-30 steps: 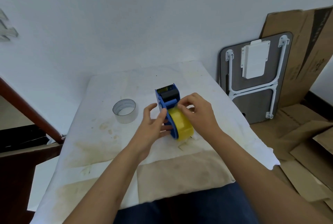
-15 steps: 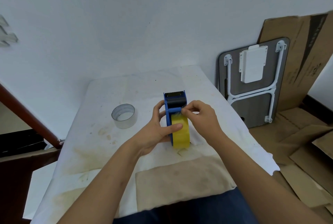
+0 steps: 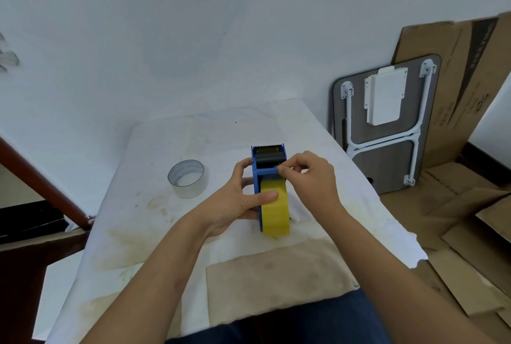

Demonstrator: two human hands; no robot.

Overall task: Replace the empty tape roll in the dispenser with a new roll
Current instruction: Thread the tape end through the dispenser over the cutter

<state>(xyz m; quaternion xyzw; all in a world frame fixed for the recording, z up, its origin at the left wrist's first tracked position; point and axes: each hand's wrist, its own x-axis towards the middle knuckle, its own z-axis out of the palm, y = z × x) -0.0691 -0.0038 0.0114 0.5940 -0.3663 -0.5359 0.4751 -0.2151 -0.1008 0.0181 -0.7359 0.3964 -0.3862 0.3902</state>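
Left of the blue tape dispenser, well apart on the stained white cloth, stands an empty clear tape core. The left hand wraps the dispenser's side, thumb pressed on the yellow tape roll seated in it. The right hand pinches thumb and forefinger together at the dispenser's crossbar, apparently on the tape end, which is too small to make out.

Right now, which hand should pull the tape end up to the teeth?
Probably the right hand: its fingertips pinch at the tape end just above the yellow roll, close to the toothed blade. The left hand is busy steadying the dispenser, thumb on the roll.
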